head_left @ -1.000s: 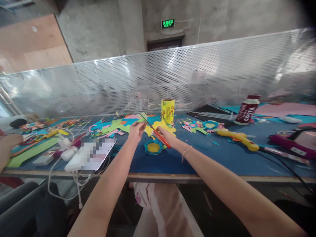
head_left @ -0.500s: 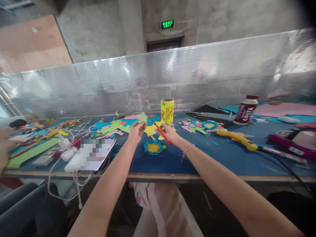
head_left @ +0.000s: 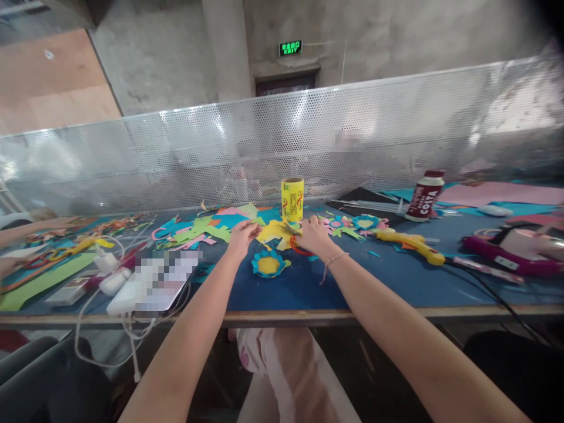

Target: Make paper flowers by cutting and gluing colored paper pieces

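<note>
My left hand [head_left: 244,237] is closed in a pinch over the paper scraps. A bit of green paper [head_left: 257,221] shows at its fingertips, mostly hidden. To the right, my right hand [head_left: 314,236] is curled over the red-handled scissors [head_left: 302,248], low at the table top. Their blades point away to the left, over yellow paper [head_left: 271,231]; the fingers' grip on the handles is partly hidden. Between my forearms lies a blue paper flower [head_left: 254,265] with a yellow centre. A yellow roll [head_left: 292,200] stands upright just behind my right hand.
Paper scraps [head_left: 205,226] spread left of my hands. A yellow glue gun [head_left: 412,242], a Costa bottle [head_left: 425,197] and a purple object [head_left: 506,255] are on the right. At left are a phone [head_left: 185,276], white cables and another person's hand [head_left: 11,264]. Perforated metal panel [head_left: 185,153] behind.
My right hand has lowered the scissors from a raised, tilted hold to the table top, turning palm down. My left hand has drawn slightly down with the green paper. The view has shifted slightly right.
</note>
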`<state>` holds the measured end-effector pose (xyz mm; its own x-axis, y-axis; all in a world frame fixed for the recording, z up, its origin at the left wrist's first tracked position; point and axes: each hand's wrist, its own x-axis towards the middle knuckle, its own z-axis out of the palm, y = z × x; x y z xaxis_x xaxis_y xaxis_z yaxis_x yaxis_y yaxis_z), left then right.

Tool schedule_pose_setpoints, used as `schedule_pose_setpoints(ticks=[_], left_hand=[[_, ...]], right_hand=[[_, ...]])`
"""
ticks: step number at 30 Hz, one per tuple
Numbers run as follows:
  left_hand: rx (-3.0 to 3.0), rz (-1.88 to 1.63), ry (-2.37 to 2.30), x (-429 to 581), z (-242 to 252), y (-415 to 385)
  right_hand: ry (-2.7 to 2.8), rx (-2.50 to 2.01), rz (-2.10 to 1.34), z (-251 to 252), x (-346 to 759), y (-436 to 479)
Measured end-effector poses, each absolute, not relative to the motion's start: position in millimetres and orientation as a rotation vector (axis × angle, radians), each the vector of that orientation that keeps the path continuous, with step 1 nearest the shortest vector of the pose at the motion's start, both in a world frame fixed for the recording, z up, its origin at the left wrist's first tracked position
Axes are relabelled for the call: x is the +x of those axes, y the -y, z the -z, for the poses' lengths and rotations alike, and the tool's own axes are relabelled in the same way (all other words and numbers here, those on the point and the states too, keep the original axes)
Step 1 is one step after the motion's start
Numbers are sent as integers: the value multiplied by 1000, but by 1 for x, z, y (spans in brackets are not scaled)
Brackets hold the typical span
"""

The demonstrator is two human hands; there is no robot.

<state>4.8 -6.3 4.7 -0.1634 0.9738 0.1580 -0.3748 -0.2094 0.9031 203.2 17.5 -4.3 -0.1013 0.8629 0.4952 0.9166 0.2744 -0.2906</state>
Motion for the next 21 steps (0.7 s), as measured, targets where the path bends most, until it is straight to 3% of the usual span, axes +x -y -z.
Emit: schedule_pose_setpoints(ticks=[7,21], left_hand=[[1307,-1412,-949,15,0,10],[1271,-1368,-900,20,-2,12]], right_hand=[[1954,-848,-359,-2,177,-17],[1846,-1004,-493,-4,176,-10]])
